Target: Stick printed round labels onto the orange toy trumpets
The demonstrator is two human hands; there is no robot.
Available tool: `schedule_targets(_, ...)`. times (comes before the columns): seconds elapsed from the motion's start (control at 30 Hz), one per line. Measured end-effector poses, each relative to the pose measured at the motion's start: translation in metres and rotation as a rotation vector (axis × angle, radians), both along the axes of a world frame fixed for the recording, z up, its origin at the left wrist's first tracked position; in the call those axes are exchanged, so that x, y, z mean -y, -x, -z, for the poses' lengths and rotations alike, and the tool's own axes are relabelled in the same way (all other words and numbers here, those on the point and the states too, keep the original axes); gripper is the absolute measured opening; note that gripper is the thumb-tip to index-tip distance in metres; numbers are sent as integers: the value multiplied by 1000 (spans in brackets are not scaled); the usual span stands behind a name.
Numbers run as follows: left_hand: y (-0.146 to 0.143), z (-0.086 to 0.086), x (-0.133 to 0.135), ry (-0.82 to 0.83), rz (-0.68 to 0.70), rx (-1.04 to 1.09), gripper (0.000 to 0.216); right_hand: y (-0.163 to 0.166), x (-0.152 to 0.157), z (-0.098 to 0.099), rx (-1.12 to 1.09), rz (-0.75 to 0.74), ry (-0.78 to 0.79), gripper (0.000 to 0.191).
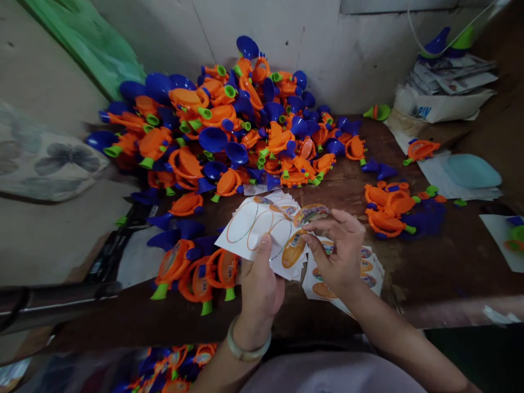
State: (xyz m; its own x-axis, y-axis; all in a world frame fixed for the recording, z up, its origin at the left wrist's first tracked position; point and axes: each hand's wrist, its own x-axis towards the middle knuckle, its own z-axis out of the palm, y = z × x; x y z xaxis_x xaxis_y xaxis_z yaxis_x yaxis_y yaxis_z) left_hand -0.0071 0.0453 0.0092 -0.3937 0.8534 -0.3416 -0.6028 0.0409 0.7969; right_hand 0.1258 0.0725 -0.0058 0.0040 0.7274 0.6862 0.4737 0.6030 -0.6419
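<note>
My left hand (258,284) grips a white sticker sheet (262,226) with oval outlines, thumb pressed on top of it. My right hand (340,248) pinches an oval printed sticker (311,214) at the sheet's right edge, fingers curled around it. Under both hands lies a stack of sticker sheets (370,273) on the dark wooden table (429,273). Just left of my left hand rest three orange toy horns with stickers (196,267).
A big heap of orange, blue and green toy horns (229,120) fills the table's back against the white wall. A smaller cluster of horns (393,210) sits to the right. Papers, a pale blue dish (470,170) and a white bag (442,103) lie at far right.
</note>
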Motion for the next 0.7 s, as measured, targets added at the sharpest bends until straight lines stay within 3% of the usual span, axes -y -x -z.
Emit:
schedule_targets(0.2,0,-1,1,70,-47,-23,51,6,-2,-2,-43,-53,-124,53)
schedule_targets(0.27,0,-3,2,49,-24,-23,52,4,-2,-3,-45,-25,-99,46)
schedule_targets(0.4,0,-8,2,-3,12,2,54,-3,-1,-6,118,47,-59,14)
schedule_targets(0.63,1,-7,4,50,14,16,47,-6,-4,0,123,-15,-104,18)
schedule_targets(0.7,4,-4,3,53,10,13,45,-6,1,7,88,-59,-48,17)
